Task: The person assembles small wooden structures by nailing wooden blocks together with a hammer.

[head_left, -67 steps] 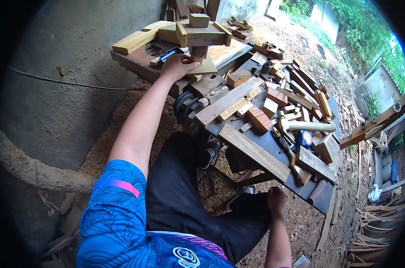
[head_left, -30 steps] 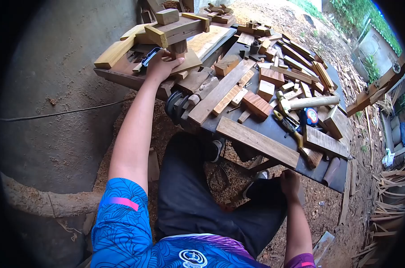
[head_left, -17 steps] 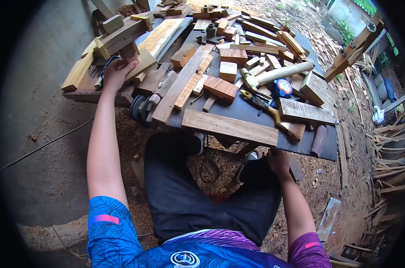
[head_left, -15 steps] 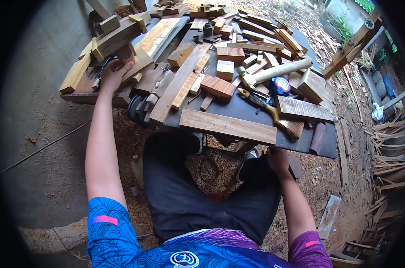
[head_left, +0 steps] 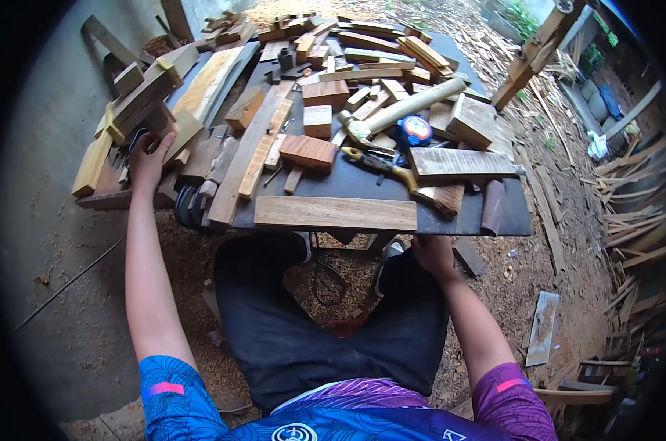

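Left hand [head_left: 148, 156]: fingers spread, resting on stacked wood blocks [head_left: 138, 92] at 10 o'clock.
Right hand [head_left: 433, 253]: on knee; finger state unclear.
Hammer [head_left: 402, 110]: bench [head_left: 362, 187], 1 o'clock.

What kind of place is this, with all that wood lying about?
Most likely an outdoor woodworking spot. A dark worktable is piled with wood offcuts, a hammer and a tape measure, and sawdust covers the ground beneath.

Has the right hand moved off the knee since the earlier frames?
No. The right hand rests on the knee just below the table edge, as before; only the camera swung.
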